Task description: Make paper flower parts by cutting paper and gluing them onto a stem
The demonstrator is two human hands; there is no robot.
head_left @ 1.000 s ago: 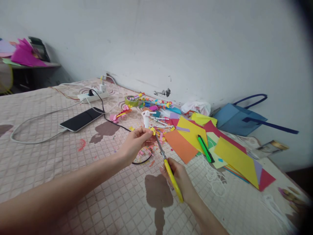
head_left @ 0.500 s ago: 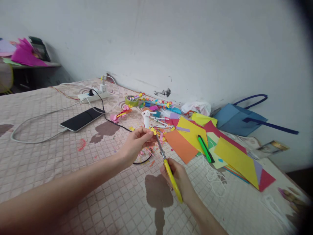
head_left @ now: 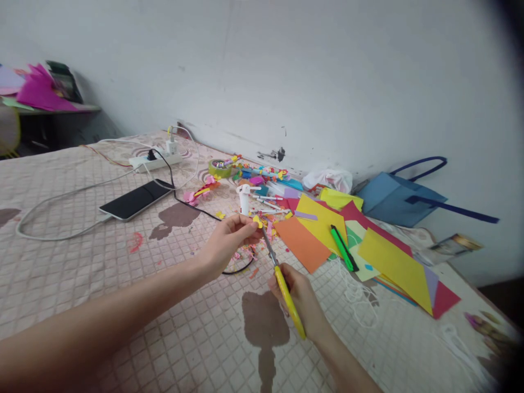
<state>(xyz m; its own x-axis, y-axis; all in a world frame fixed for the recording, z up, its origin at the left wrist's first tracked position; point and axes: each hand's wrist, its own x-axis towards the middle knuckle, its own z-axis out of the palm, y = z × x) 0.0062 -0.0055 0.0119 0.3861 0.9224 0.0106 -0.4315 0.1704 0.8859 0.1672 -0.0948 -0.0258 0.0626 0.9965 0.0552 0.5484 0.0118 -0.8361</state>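
Small yellow paper piece is up in the air just on the near side of the white glue gun. Left hand, also on the gun's near side, has its grip pinching that piece between thumb and finger. Right hand, nearer still and right of the gun, has its grip wrapped around 1 pair of yellow-handled scissors; the blades run up to the paper, can't really tell if they're touching it. Orange sheet is right of the gun, green cutter further right, phone well left of it, tape roll behind and left, blue bag well off to its right.
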